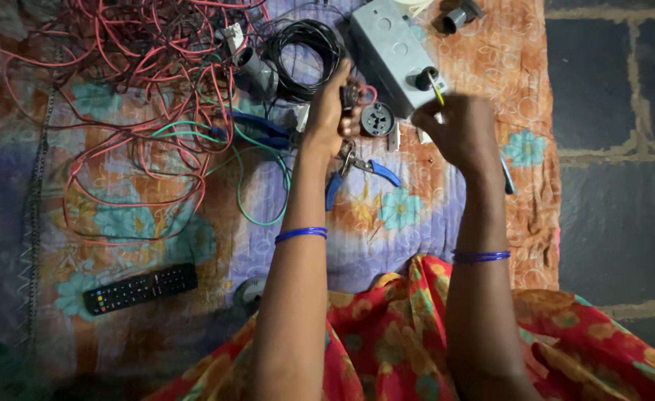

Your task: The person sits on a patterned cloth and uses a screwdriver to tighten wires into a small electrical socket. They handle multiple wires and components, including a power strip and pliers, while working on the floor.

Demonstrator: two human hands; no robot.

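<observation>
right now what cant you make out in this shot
Head view only:
- Small dark part in the left hand: fingers cover it.
- Yellow-handled tool in the right hand: tip blurred, shaft hidden by the hand.
- Round object by the left forearm: mostly hidden.
- Red wires: cut off at the top edge.

Dim, soft light falls from above. Corners darken, lower left most. The right hand is motion-blurred

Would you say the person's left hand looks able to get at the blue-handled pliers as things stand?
Probably not at once: the left hand is closed on a small dark part. The blue-handled pliers lie uncovered on the cloth just below it, so nothing else blocks them.
</observation>
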